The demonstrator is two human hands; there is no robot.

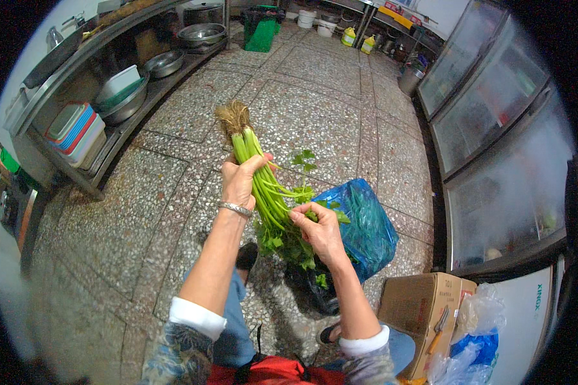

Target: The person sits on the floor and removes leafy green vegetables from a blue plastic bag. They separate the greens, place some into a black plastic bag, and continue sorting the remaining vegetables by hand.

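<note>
A bunch of leafy celery [267, 190] with brown fibrous roots lies across my grip, roots pointing away from me and leaves towards my lap. My left hand [241, 178] is wrapped around the pale green stalks just below the roots. Lower down, my right hand [316, 226] pinches at the stems near the leaves, thumb and index finger together; the exact stem between them is hard to make out. Beyond the right hand, on the floor, sits a blue plastic bag [368, 226] with green showing through. A black plastic bag [318, 288] lies under the leaves, partly hidden.
At the right stand a cardboard box [409, 298] with an orange-handled peeler or knife [438, 329] on it, clear plastic bags [479, 313] and glass-door refrigerators [505, 183]. A steel shelf [159, 98] at left holds basins and stacked plastic containers [77, 132]. Terrazzo floor [318, 106] stretches ahead.
</note>
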